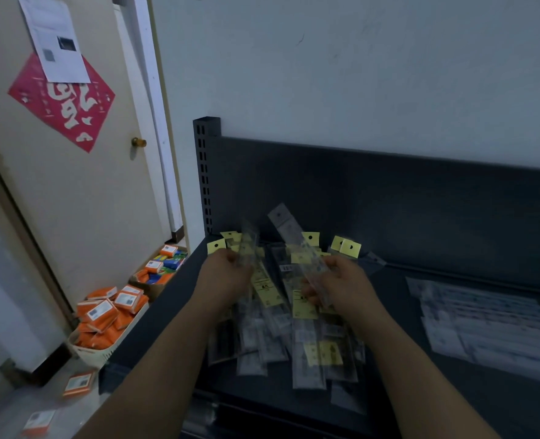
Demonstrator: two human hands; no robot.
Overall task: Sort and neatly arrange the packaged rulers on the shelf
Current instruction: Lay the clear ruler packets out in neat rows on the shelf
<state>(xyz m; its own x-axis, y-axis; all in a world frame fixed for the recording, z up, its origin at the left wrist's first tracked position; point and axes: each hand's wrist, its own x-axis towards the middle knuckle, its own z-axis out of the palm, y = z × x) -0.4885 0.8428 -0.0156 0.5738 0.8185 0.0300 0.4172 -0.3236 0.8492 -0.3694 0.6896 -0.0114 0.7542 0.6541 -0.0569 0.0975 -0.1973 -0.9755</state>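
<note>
A loose heap of packaged rulers point(281, 337), clear sleeves with yellow header cards, lies on the dark shelf point(389, 391). My left hand point(227, 274) grips a clear packaged ruler point(248, 245) that points up and away. My right hand point(341, 283) holds another clear packaged ruler point(313, 267), lifted above the heap and slanting toward the back. To the right, a flat layer of clear-sleeved rulers point(484, 324) lies side by side on the shelf.
The shelf's dark back panel point(389, 198) and slotted upright post point(203, 175) stand behind the heap. Left of the shelf, boxes of orange packets point(110, 318) and coloured packets point(164, 264) sit on the floor before a door point(72, 185). Stray packets point(78, 383) lie on the floor.
</note>
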